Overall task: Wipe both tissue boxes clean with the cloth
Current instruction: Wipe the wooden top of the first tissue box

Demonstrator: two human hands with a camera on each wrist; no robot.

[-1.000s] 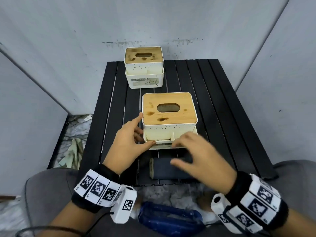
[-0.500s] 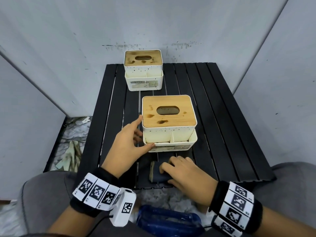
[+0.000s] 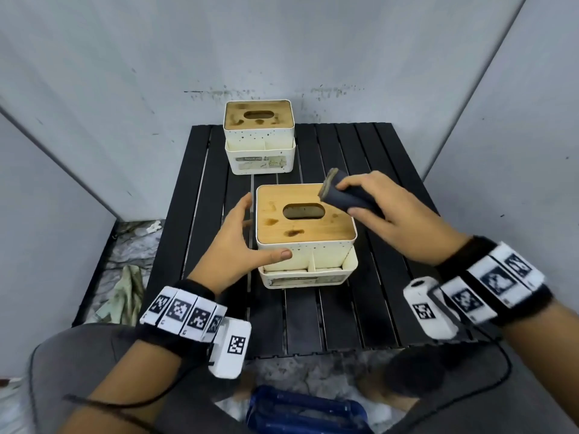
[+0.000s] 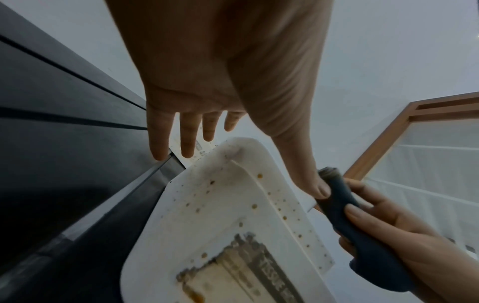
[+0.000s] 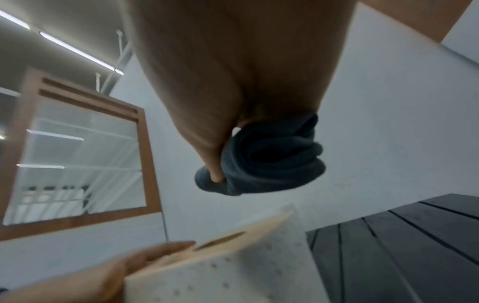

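The rolled cloth (image 3: 346, 195) is gripped in the right hand (image 3: 388, 214) above the stained near tissue box (image 3: 305, 227), steadied by the straight-fingered left hand (image 3: 238, 245); the far tissue box (image 3: 259, 136) is seen unwiped.

Two tissue boxes (image 3: 305, 233) (image 3: 259, 139), one cloth (image 3: 346, 195), two hands (image 3: 233, 245) (image 3: 388, 211), one slatted table (image 3: 391, 277).

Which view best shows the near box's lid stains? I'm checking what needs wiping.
Head view: the near tissue box shows its whole stained lid. Left wrist shows only its speckled side; right wrist, a blurred lid edge.
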